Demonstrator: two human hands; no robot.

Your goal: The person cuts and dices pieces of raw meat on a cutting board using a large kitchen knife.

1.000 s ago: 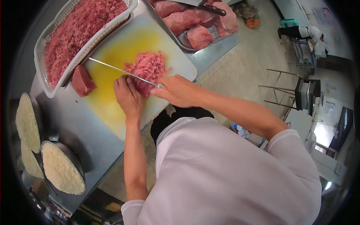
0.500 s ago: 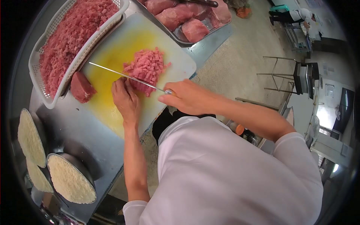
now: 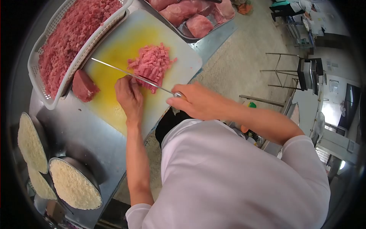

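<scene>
My right hand (image 3: 192,100) is closed round the handle of a long knife (image 3: 118,69). The blade reaches left across the white, yellow-stained cutting board (image 3: 183,49), along the near side of a pile of diced pink meat (image 3: 151,60). Curled fingers of my left hand (image 3: 129,96) rest on the board right beside the blade, at the lower left of the pile; what is under the fingertips is hidden. A larger piece of meat (image 3: 84,86) lies at the board's left edge, by the basket.
A white basket of diced meat (image 3: 48,100) stands upper left. A metal tray (image 3: 185,35) holds large meat pieces at the top. Bowls of pale grains (image 3: 74,184) stand lower left. A stool (image 3: 282,72) and another person (image 3: 293,8) are farther off, right.
The knife and my right hand have shifted slightly right. My left hand remains beside the blade. The camera view has shifted a little.
</scene>
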